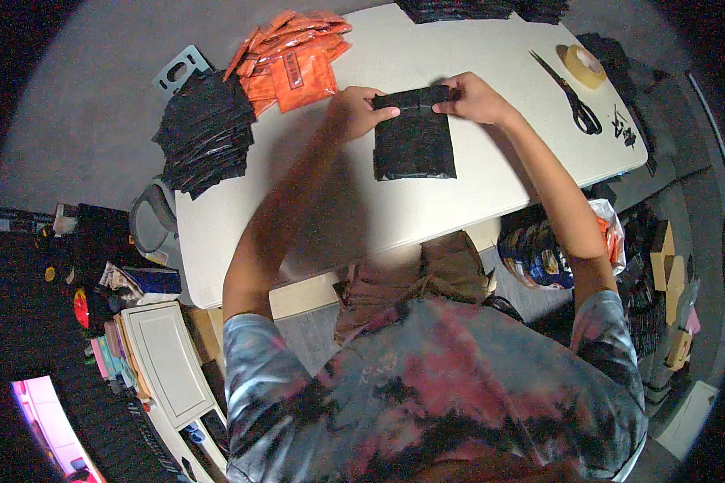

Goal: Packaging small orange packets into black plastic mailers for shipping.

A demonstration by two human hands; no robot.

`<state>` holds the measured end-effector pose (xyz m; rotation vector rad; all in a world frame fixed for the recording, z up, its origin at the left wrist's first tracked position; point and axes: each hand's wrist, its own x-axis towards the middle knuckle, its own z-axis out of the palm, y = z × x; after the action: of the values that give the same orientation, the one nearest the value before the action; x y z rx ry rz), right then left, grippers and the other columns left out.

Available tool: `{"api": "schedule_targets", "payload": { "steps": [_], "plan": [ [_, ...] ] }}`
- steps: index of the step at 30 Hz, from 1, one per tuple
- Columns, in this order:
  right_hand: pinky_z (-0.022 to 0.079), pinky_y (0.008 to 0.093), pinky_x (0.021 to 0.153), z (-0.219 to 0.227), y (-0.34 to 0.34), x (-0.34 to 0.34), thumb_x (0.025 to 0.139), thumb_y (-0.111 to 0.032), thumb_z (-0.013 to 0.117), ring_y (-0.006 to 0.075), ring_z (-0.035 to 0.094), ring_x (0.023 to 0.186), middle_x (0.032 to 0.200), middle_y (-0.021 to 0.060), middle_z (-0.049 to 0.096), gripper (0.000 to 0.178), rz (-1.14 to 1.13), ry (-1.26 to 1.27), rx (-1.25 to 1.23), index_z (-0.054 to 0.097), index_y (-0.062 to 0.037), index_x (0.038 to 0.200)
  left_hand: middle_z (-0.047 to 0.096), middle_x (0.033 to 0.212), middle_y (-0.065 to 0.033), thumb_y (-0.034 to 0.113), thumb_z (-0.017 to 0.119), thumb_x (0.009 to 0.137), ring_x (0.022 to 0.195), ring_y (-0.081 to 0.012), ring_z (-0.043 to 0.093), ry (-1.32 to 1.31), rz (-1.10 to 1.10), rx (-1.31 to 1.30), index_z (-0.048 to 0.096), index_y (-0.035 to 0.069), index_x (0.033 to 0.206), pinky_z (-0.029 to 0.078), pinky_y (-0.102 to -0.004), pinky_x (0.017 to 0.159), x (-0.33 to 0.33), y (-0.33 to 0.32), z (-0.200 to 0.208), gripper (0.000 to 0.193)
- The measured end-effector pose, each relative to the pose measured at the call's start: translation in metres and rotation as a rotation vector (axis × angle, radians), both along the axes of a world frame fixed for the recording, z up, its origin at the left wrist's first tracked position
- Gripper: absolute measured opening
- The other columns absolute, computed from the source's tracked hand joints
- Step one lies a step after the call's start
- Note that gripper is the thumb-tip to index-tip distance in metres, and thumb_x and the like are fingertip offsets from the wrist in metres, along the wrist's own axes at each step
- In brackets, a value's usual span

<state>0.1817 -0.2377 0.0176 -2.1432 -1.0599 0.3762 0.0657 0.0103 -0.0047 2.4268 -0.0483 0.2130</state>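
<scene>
A flat black plastic packet [414,145] lies on the white table in front of me, its far edge folded over in a band. My left hand [364,113] grips that band at its left end, thumb on top and fingers behind. At the right end, my right hand [469,98] pinches the same band between thumb and fingers. Just beyond my left hand is a heap of shiny orange plastic packets [314,76]. Left of it stands a tall, uneven stack of black packets [205,133].
Black-handled scissors [576,105] and a roll of tape [586,66] lie at the table's right, with small black scraps [623,129] nearby. More black packets [459,10] line the far edge. The white table [314,241] has its near edge before my lap. A white cabinet [165,358] stands lower left.
</scene>
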Motion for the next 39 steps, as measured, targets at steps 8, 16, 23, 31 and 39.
{"api": "schedule_targets", "payload": {
  "steps": [8,16,23,31,39],
  "plan": [
    [0.046,0.0287,0.062,0.016,0.004,-0.005,0.083,-0.01,0.079,0.0107,0.054,0.066,0.076,0.0,0.066,0.019,-0.014,0.051,0.028,0.072,0.0013,0.097,0.073,0.082,-0.0086,0.027,0.081,0.082,0.073,-0.0131,0.067,0.069,-0.07,-0.143,0.073,0.001,0.103,0.053,-0.0299,0.069,0.001,0.011,0.008,0.035],
    [0.05,0.0351,0.067,0.014,0.006,-0.017,0.076,-0.011,0.082,0.0171,0.062,0.07,0.077,0.0069,0.07,0.025,-0.038,-0.042,0.042,0.073,-0.0008,0.097,0.074,0.084,-0.0095,0.022,0.081,0.082,0.076,-0.013,0.068,0.059,-0.113,-0.194,0.072,-0.003,0.104,0.054,-0.0299,0.072,-0.003,0.016,0.003,0.035],
    [0.049,0.0394,0.066,0.01,0.016,0.006,0.073,-0.017,0.085,0.021,0.063,0.065,0.069,0.0106,0.067,0.024,0.043,-0.138,-0.03,0.073,-0.0037,0.09,0.075,0.085,-0.0117,0.022,0.082,0.081,0.078,-0.0148,0.07,0.091,-0.083,-0.127,0.073,-0.003,0.102,0.055,-0.0305,0.074,0.007,0.019,0.0,0.034],
    [0.048,0.0381,0.065,0.012,0.006,0.005,0.071,-0.016,0.086,0.0184,0.062,0.065,0.068,0.0076,0.067,0.024,0.052,-0.106,0.008,0.071,-0.0024,0.084,0.075,0.086,-0.0104,0.023,0.083,0.079,0.079,-0.0144,0.07,0.124,-0.117,-0.167,0.073,-0.002,0.102,0.055,-0.0289,0.075,-0.004,0.019,0.019,0.035],
    [0.044,0.0313,0.058,0.01,0.008,0.011,0.076,-0.005,0.082,0.0108,0.053,0.062,0.066,-0.0006,0.06,0.014,0.055,-0.009,-0.054,0.069,-0.0022,0.079,0.073,0.082,-0.0083,0.026,0.084,0.077,0.076,-0.0141,0.068,0.156,-0.111,-0.06,0.073,0.0,0.095,0.054,-0.0301,0.07,0.002,0.032,0.016,0.033]
  ]
}}
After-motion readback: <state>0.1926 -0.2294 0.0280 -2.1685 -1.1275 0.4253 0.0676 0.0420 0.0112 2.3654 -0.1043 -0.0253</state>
